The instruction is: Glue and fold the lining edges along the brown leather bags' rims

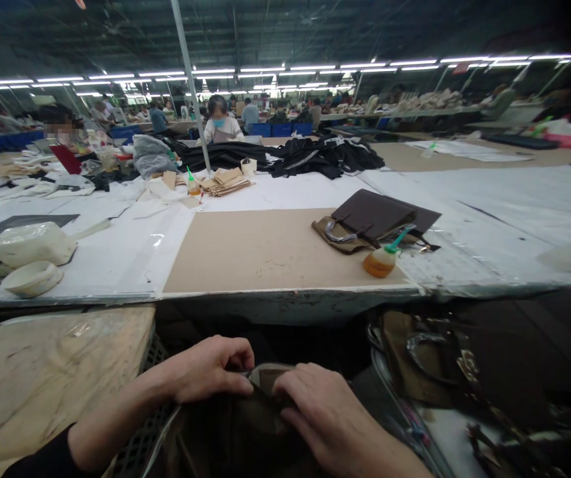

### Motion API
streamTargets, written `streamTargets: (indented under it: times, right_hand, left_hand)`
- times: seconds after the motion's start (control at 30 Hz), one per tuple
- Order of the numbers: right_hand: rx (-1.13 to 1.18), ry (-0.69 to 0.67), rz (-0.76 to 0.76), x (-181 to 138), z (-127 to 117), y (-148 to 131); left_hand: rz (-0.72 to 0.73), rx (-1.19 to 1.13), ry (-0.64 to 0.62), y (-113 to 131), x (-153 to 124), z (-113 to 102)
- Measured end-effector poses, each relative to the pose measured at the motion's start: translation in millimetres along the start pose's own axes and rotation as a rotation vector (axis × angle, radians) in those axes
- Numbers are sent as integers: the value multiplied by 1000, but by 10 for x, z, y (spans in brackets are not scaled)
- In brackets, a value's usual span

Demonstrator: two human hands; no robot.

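In my lap lies a dark brown bag [236,425], its lower part cut off by the picture's bottom edge. With thumb and fingers my left hand [213,368] pinches the bag's upper edge. My right hand [315,401] grips the same edge a little to the right, its fingers curled over the rim. A pale strip of lining or edging shows between the two hands. Past them on the table, another dark brown handbag [375,216] lies on its side, its handles wrapped in clear plastic. A squeeze bottle [380,261] with amber liquid and a green nozzle stands beside that handbag.
A beige sheet [245,249] covers part of the white table [131,265]. At left are a whitish container [31,244] and a round dish [32,279]. More brown bags [415,358] lie at my right. Black fabric [315,156] is heaped farther back, near a co-worker [222,123].
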State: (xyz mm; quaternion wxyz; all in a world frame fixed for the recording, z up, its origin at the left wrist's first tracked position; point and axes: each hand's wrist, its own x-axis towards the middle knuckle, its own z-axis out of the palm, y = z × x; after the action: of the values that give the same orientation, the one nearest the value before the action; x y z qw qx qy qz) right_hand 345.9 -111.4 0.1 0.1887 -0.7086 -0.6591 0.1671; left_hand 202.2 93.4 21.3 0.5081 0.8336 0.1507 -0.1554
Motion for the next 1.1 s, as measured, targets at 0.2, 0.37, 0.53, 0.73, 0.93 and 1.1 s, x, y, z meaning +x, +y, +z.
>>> streamTargets:
  times: [0.2, 0.37, 0.53, 0.73, 0.93, 1.1]
  right_hand:
    - [-217, -96, 28, 190, -31, -29]
    - [-306, 59, 24, 223, 134, -15]
    - [-260, 242, -10, 216, 253, 64]
    - [-73, 316, -24, 158, 244, 68]
    - [-105, 552, 32, -133, 165, 141]
    - [265, 424, 297, -291, 32, 408]
  left_hand:
    - [45, 64, -1, 89, -27, -23]
    - [39, 45, -26, 84, -55, -30]
    - [46, 80, 19, 96, -35, -4]
    - [3, 121, 78, 147, 3, 34]
    - [-59, 131, 102, 159, 3, 33]
    - [-70, 125, 103, 140, 21, 53]
